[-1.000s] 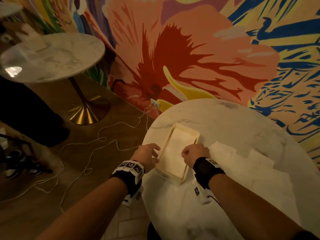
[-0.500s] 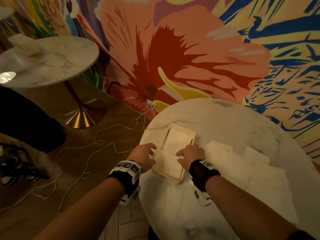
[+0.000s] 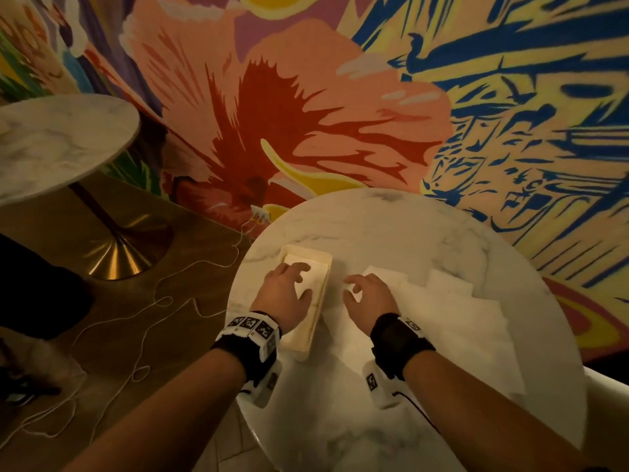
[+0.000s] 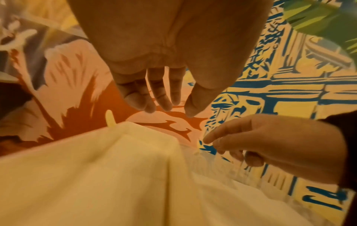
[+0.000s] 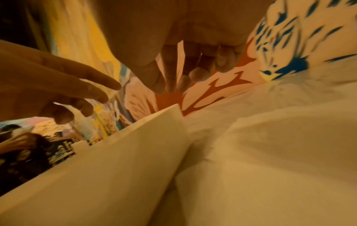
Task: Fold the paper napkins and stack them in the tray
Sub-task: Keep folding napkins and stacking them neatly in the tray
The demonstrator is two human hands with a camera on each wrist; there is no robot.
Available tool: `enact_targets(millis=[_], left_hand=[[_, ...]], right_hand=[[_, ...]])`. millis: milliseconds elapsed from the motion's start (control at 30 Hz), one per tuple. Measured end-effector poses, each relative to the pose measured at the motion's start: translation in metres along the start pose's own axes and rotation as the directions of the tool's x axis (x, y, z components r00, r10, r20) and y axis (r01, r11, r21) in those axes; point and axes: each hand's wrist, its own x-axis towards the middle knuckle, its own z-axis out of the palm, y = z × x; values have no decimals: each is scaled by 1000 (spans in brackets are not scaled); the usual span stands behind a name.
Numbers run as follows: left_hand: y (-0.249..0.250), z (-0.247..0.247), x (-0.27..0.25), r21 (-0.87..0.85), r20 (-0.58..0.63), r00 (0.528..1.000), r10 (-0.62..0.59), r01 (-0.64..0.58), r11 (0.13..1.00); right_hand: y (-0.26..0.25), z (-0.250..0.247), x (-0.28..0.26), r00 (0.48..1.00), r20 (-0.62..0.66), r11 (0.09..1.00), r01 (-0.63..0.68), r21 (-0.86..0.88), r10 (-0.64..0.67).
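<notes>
On the table: round white marble top [image 3: 391, 233] up against a loud flower mural [image 3: 272, 114], everything's happening on the left part of it.
Tray: cream rectangular tray [image 3: 321, 257] near the table's left edge, long side running away from the person. You can see its corner close up from the left wrist cam [image 4: 135, 137] and its side wall from the right wrist cam [image 5: 115, 152].
In the tray: folded napkin [image 3: 316, 277] lying flat inside, partly under the left hand.
Left hand: left hand [image 3: 284, 294] is over the tray, fingers spread and pretty much straight, not gripping anything. Wrist view [image 4: 164, 64] shows the fingers hanging loose above the tray, so can't tell if they actually touch the napkin.
Right hand: right hand [image 3: 369, 298] sits just right of the tray, fingers loosely curled, nothing visibly held [image 5: 183, 64].
Loose napkins: unfolded white napkins [image 3: 442, 301] spread overlapping on the table to the right of the tray, under and past the right hand.
Background: second marble table [image 3: 61, 144] on a brass base to the left, white cable [image 3: 153, 301] trailing on the floor.
</notes>
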Motion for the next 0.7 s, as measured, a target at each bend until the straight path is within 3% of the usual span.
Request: enact_targets(millis=[167, 367, 567, 700], left_hand=[[48, 52, 5, -110, 143, 987, 74, -59, 992], [89, 124, -2, -110, 369, 926, 80, -42, 993], [132, 190, -3, -96, 572, 817, 75, -24, 995], [146, 216, 6, -63, 607, 794, 33, 6, 998]], right_hand=[[78, -32, -25, 964, -27, 960, -260, 102, 264], [167, -73, -60, 836, -15, 820, -533, 209, 548], [216, -90, -80, 771, 71, 726, -622, 292, 632], [232, -87, -83, 760, 152, 677, -637, 369, 632]])
